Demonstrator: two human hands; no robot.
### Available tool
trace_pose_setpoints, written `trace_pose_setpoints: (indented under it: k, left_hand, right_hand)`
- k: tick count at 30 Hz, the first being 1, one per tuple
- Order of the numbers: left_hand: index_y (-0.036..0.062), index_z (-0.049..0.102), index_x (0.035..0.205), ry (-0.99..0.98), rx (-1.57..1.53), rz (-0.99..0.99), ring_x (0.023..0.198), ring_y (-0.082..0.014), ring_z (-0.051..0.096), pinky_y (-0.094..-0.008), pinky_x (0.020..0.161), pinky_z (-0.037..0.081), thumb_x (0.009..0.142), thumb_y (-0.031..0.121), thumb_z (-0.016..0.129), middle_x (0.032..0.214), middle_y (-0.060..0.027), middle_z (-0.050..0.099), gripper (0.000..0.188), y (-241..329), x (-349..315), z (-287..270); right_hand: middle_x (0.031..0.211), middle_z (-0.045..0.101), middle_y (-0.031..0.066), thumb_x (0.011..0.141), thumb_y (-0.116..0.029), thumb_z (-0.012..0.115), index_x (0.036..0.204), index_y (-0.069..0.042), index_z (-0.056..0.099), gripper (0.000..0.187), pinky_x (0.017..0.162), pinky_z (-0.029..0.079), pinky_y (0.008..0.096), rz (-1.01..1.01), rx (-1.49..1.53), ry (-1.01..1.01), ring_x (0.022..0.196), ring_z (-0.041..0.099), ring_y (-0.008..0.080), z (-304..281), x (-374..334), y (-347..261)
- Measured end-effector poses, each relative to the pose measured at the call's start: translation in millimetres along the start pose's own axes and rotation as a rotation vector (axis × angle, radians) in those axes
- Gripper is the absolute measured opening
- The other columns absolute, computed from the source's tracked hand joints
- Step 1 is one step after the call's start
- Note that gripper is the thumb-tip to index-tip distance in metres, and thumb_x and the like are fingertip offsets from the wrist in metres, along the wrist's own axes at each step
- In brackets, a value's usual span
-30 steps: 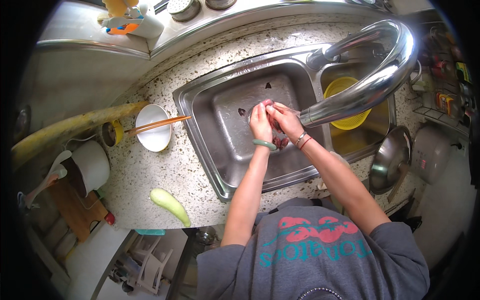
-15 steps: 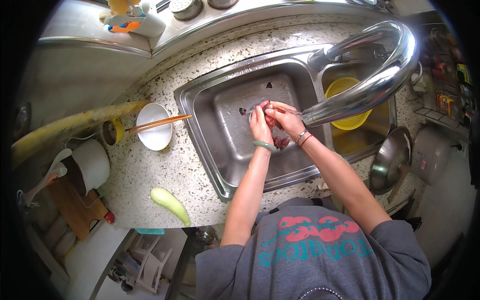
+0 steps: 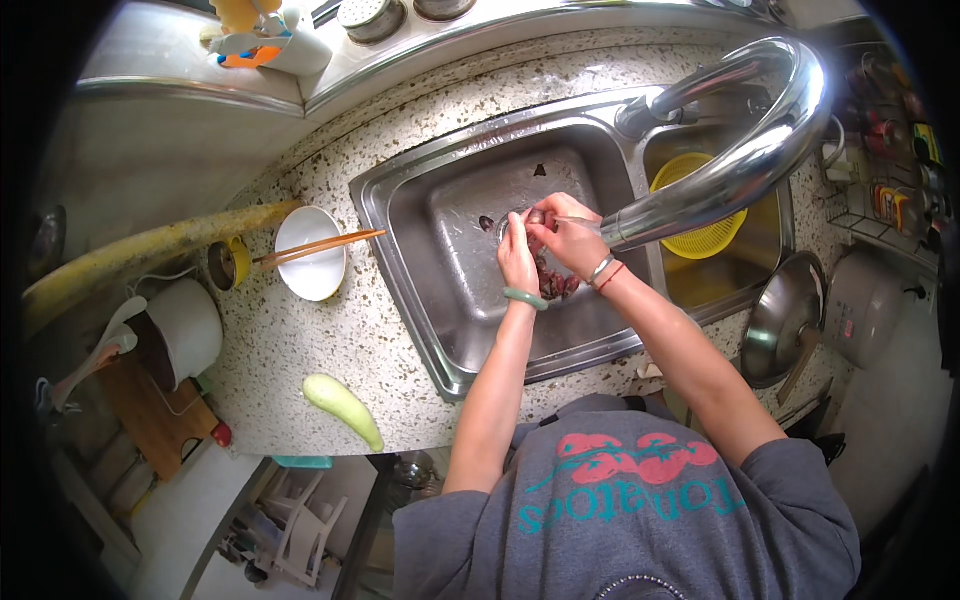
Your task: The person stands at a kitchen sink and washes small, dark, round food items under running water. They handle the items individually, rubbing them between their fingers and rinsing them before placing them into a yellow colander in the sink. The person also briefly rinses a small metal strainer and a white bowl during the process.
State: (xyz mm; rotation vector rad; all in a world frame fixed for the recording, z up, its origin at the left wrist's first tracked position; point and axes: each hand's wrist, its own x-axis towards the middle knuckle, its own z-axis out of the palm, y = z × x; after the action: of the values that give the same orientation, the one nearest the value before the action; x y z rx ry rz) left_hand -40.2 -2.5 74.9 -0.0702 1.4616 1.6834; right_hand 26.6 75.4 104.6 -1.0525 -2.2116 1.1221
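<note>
Above the larger basin of the steel sink (image 3: 455,300), my two hands meet close to the faucet's (image 3: 700,200) mouth, with water running onto them. My left hand (image 3: 517,258), with a green bangle at its wrist, is closed on a small dark reddish piece (image 3: 537,216); its kind is unclear. The fingers of my right hand (image 3: 577,245) pinch at the same piece from the other side. Below them, several dark red pieces (image 3: 558,285) lie on the basin floor, partly hidden by my hands. Dark scraps (image 3: 486,223) stick farther left and back in the basin.
A yellow colander (image 3: 690,245) sits in the smaller basin. On the counter left of the sink are a white bowl (image 3: 312,280) with chopsticks (image 3: 330,243) across it and a pale green gourd (image 3: 343,412). A round metal lid or pan (image 3: 780,320) leans at the right.
My right hand's fingers have drawn in to pinch the piece, where both hands were cupped around reddish pieces before. More pieces show on the basin floor below.
</note>
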Motion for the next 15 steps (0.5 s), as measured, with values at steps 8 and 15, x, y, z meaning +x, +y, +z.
trace_pose_setpoints:
  k: [8,15]
  left_hand:
    - [-0.0045,0.063,0.096,0.027,0.154,0.16,0.078,-0.01,0.057,-0.0233,0.071,0.047,0.09,0.018,0.054,0.089,-0.0058,0.064,0.025,1,2,13]
    - [-0.0025,0.058,0.102,-0.028,-0.235,-0.164,0.084,-0.0169,0.06,-0.0303,0.074,0.051,0.091,0.02,0.052,0.095,-0.0102,0.062,0.026,3,9,5]
  right_hand:
    - [0.079,0.057,0.0104,0.077,-0.02,0.057,0.08,-0.005,0.057,0.015,0.066,0.042,0.0407,0.001,-0.132,-0.065,0.076,0.056,0.0302,-5,-4,-3]
    - [0.074,0.057,0.0058,0.073,-0.02,0.07,0.081,-0.001,0.061,0.022,0.06,0.046,0.0278,0.148,0.15,-0.002,0.066,0.056,0.0169,-2,-9,-1]
